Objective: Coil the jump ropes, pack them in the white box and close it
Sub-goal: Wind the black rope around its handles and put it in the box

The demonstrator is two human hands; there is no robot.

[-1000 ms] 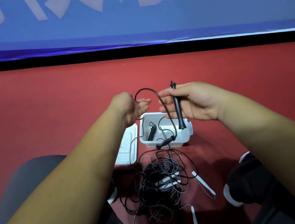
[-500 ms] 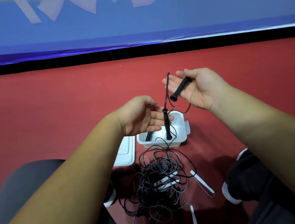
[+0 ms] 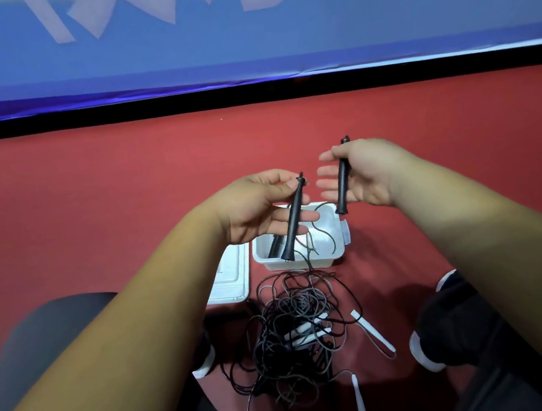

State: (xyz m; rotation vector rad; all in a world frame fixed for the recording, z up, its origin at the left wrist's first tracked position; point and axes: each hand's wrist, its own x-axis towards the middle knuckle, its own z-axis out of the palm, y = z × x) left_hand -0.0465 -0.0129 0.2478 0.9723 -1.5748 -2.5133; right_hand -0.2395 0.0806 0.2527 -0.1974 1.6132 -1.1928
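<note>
Red flooring (image 3: 94,208) is carrying the white box (image 3: 303,263) and tangled jump ropes (image 3: 296,320) beside it. Left hand (image 3: 253,207) and right hand (image 3: 365,174) are each gripping a rigid black handle (image 3: 293,219), the correct hold; ropes are likely handling limp.

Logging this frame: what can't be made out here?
Head view:
White box contents: partly covered by left hand and left black handle.
Rope pile: too tangled to count ropes.
White handle: cut off by bottom edge.
Right black handle, in right hand: cord cannot be traced.
</note>
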